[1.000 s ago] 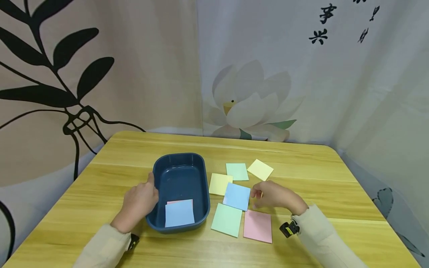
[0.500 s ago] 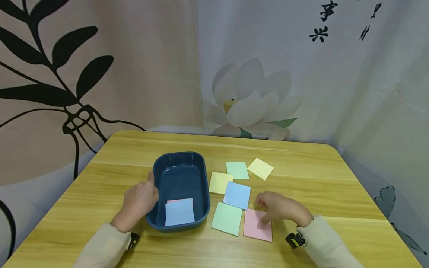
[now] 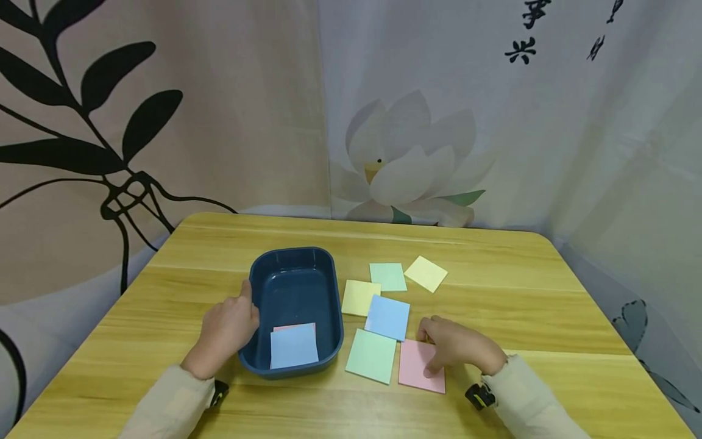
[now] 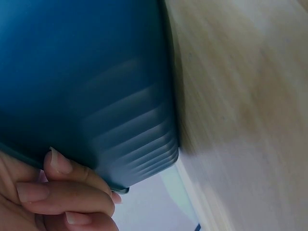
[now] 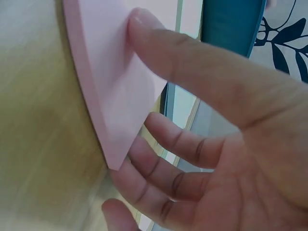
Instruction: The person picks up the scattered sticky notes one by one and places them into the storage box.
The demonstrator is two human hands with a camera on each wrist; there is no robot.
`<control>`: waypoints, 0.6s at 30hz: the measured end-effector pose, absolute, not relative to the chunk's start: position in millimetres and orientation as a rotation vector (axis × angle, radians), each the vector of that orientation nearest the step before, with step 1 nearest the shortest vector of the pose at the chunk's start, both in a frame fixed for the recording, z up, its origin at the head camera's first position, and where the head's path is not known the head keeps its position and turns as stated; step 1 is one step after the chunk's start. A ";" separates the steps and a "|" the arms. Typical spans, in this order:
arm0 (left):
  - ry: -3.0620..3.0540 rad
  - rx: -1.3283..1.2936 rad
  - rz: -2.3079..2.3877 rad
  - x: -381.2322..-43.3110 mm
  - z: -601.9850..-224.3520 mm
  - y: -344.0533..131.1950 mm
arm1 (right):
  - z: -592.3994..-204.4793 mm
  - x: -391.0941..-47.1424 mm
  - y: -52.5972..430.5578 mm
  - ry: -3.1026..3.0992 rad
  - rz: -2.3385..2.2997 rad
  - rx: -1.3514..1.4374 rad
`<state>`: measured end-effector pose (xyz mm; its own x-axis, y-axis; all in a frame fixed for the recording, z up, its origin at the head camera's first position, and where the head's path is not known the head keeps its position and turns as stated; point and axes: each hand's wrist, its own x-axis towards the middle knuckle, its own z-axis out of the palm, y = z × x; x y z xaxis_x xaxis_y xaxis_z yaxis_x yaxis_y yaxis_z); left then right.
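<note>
Lower right of centre, head view: pink pad (image 3: 415,369), flat; probably light, stiffish, leaves liable to fan; best pinched by a side. Right hand (image 3: 462,344): thumb on its face, fingers curled at its edge; lower in frame than a second ago. Left hand (image 3: 227,329) grips blue bin (image 3: 296,297) by the rim.

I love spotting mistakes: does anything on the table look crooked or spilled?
The back yellow pad looks crooked: it's turned like a diamond, while the green pad beside it sits nearly straight. Nothing looks spilled.
</note>
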<state>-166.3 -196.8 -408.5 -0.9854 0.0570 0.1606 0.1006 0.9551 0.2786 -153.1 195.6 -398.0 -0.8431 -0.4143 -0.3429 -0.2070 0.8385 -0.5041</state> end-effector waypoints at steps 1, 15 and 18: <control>-2.954 -0.120 -0.433 -166.3 -408.4 -196.9 | -397.8 -153.6 195.3 2.568 -0.635 -0.458; -2.948 -0.132 -0.427 -167.1 -407.0 -196.8 | -400.8 -160.7 193.9 2.563 -0.576 -0.467; -2.947 -0.132 -0.428 -166.8 -407.7 -197.1 | -401.4 -161.1 194.2 2.560 -0.576 -0.471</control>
<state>-166.8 -197.1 -407.7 -0.9833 0.0640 0.1706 0.1099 0.9551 0.2753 -161.1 194.2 -401.4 -0.8302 -0.4191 -0.3676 -0.2213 0.8530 -0.4727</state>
